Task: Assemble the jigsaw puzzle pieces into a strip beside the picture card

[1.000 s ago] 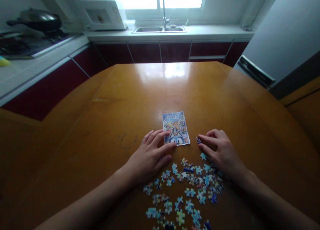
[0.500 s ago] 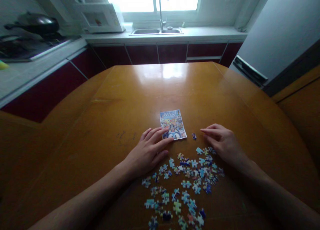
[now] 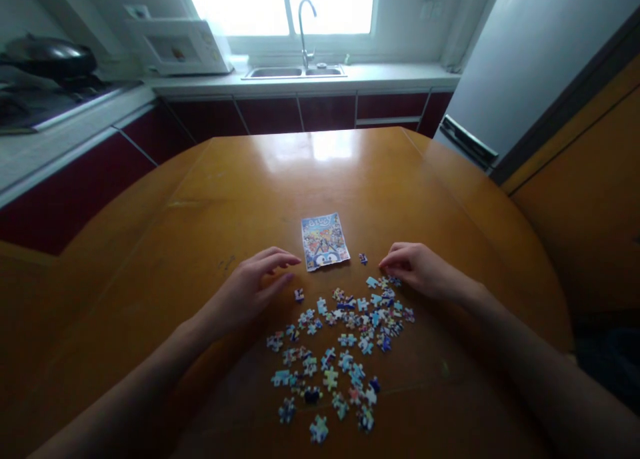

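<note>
Fingers stretched and thumb apart, my left hand (image 3: 250,282) is open just left of a small printed picture sheet (image 3: 325,242). A loose jigsaw piece (image 3: 299,294) lies on the table right of the thumb. My right hand (image 3: 417,267) rests low at the right edge of the pieces, fingers bent and drawn together; whatever is under the fingertips, if anything, is hidden. Between the sheet and this hand sits a small dark jigsaw piece (image 3: 363,259). Several jigsaw pieces (image 3: 346,360), mostly light blue with some yellow and dark ones, are scattered nearer to me.
All of this lies on a large wooden table (image 3: 240,199) with a glossy top. Beyond it are a counter with a sink (image 3: 275,72), a microwave (image 3: 180,46) and a pan (image 3: 50,56) on the stove. A fridge (image 3: 525,59) stands at the right.
My left hand has drawn left off the picture sheet, uncovering it and a jigsaw piece below it. My right fingers have curled and lowered. The view has shifted a little.
</note>
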### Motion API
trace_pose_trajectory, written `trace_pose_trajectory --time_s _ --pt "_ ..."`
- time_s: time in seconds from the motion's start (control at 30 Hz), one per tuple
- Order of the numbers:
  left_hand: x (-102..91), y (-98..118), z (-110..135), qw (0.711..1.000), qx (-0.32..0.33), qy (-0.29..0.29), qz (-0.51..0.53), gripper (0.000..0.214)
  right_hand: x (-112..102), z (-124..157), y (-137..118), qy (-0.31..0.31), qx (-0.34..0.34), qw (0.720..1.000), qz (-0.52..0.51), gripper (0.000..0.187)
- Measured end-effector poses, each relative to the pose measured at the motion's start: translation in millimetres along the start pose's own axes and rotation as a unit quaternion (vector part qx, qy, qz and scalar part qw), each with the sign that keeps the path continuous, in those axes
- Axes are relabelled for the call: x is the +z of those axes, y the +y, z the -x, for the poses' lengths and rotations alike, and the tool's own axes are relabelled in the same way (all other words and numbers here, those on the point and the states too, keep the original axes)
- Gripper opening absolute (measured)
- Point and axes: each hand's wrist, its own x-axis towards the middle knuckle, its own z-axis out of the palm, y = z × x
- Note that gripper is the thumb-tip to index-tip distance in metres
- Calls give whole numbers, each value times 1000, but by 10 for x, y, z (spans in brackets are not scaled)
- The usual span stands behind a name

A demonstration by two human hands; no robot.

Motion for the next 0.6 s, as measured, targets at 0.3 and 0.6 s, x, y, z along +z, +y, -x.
trace_pose_trajectory --time_s 0.3,0.6 --pt "111 112 249 1000 -25 10 12 17 -103 158 -146 -110 42 993 26 9" --pt "204 59 194 999 -33 -3 -1 16 228 -33 -173 22 -2 999 38 5"
